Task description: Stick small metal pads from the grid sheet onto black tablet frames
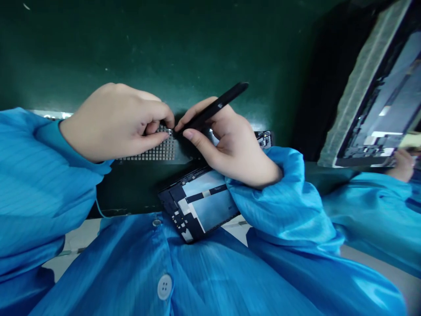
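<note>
Dark green table (138, 52) spreads behind everything, with a bare tablet frame (199, 204) lying tilted against a blue smock sleeve (272, 210) nearest the camera. The left hand (115, 123) has its fingers (158, 138) pinched narrowly on a small metal stud (169, 131) above a perforated metal grid (158, 147), while the right hand (237, 145) grips a black stylus (213, 107), its long axis slanting up and away, tip just beside the stud. Farther right, a co-worker's hand (404, 166) holds an opened device (378, 105).
</note>
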A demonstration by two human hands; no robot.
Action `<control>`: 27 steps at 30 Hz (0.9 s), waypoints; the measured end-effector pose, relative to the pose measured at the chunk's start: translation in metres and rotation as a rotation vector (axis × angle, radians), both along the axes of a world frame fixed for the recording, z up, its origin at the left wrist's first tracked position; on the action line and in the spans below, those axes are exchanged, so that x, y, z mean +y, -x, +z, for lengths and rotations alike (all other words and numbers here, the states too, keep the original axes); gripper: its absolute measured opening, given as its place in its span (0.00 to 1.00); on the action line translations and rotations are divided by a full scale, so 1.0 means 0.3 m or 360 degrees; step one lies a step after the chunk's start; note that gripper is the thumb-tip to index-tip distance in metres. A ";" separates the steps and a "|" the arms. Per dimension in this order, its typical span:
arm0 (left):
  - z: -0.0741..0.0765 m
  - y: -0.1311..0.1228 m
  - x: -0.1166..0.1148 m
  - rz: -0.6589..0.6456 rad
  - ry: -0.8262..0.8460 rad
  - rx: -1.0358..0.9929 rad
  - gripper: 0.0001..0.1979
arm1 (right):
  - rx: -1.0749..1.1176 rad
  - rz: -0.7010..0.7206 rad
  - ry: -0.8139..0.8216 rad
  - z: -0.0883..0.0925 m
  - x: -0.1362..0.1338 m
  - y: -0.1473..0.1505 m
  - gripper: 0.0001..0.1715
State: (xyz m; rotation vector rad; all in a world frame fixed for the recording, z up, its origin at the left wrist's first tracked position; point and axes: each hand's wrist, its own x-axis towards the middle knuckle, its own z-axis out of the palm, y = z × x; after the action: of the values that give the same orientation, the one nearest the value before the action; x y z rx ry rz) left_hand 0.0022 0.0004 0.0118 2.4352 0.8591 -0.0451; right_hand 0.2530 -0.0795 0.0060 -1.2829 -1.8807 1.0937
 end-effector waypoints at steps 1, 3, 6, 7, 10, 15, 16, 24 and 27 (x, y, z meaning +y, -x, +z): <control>-0.001 0.002 0.001 -0.0006 0.0002 -0.0019 0.21 | -0.0017 0.0016 0.0001 -0.001 0.008 -0.001 0.05; 0.000 0.004 0.004 -0.0020 0.0012 -0.0059 0.22 | 0.0072 0.0037 0.0061 -0.003 0.018 -0.009 0.03; 0.003 0.007 0.002 -0.0008 -0.0002 -0.0123 0.22 | 0.0452 -0.0150 0.0169 0.001 -0.018 -0.044 0.05; 0.005 0.008 0.000 0.0000 -0.0005 -0.0143 0.22 | 0.0548 -0.0325 0.0131 0.004 -0.049 -0.059 0.05; 0.011 0.009 -0.007 0.0015 0.0007 -0.0199 0.23 | 0.0501 -0.1008 -0.0213 0.003 -0.179 -0.098 0.04; 0.015 0.015 -0.009 0.0045 0.0016 -0.0182 0.23 | 0.0265 -0.1283 -0.0526 -0.046 -0.318 -0.109 0.06; 0.013 0.016 -0.008 0.0049 0.0008 -0.0182 0.23 | 0.0256 -0.1245 -0.0538 -0.056 -0.321 -0.105 0.06; -0.002 0.027 -0.009 0.0080 0.0014 -0.0179 0.25 | 0.0071 -0.1053 -0.0535 -0.058 -0.322 -0.114 0.05; 0.004 0.022 -0.009 0.0051 0.0004 -0.0165 0.22 | -0.0175 -0.0878 -0.0490 0.014 -0.332 -0.115 0.10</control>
State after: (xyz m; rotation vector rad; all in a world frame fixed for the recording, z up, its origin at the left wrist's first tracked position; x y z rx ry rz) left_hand -0.0045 -0.0022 0.0131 2.3983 0.8506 0.0911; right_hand 0.2876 -0.1790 0.0101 -1.5642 -1.5464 0.4378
